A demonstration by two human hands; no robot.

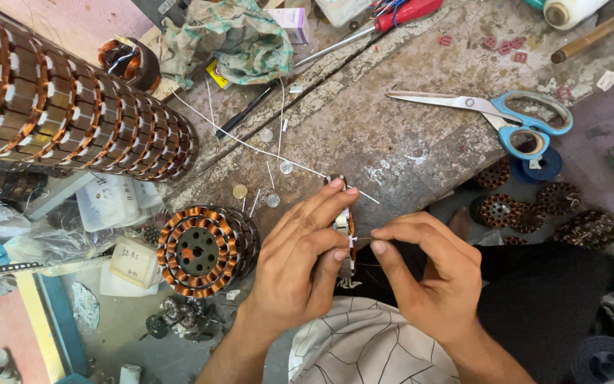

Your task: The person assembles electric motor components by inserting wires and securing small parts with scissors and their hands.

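Worn and scratched, the grey table [392,135] carries blue-handled scissors [506,117] at far right, a red-handled screwdriver [385,21] at the far edge, and a long row of copper-wound stators [72,114] stacked at far left. Another wound stator [204,249] sits just left of the hands. Near the middle, the left hand [303,263] grips a small wound stator [346,224] held edge-on, fingers closed around its rim. The right hand [431,274] pinches something fine at the stator's side, thumb and forefinger narrowed almost shut; it looks like a thin wire or a white tie, too small to tell which. Doing this well seems to call for a steady left grip, and a short, gentle pull from the right so the fine strand neither kinks nor snaps.
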